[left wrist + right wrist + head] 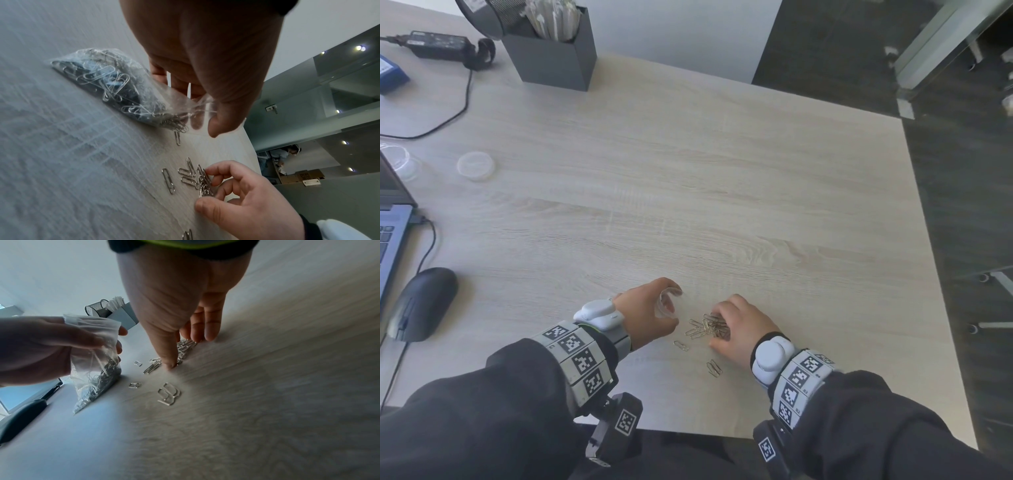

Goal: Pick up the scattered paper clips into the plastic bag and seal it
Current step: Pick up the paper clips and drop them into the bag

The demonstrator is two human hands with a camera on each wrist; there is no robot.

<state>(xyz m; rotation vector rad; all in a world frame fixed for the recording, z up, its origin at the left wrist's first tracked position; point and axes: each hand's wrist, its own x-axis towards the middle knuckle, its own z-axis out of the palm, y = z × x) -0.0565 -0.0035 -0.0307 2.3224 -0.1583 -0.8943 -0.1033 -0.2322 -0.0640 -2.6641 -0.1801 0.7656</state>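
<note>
**Gathering the last clips**

Nearest, two stray clips [714, 368] lie on the surface [688, 188]. Beyond them the right hand [736, 327] curls its grip around the main pile [707, 327]. The left hand [650, 317] pinches the bag [96, 356] open, its base resting beside the pile, part filled. Next, probably: lift the pinch, drop it in.

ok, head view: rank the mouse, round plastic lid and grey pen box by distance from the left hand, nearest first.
From the left hand:
1. Mouse, at the table's left edge, nearest.
2. Round plastic lid, farther up on the left.
3. Grey pen box, at the table's far edge, farthest.
</note>
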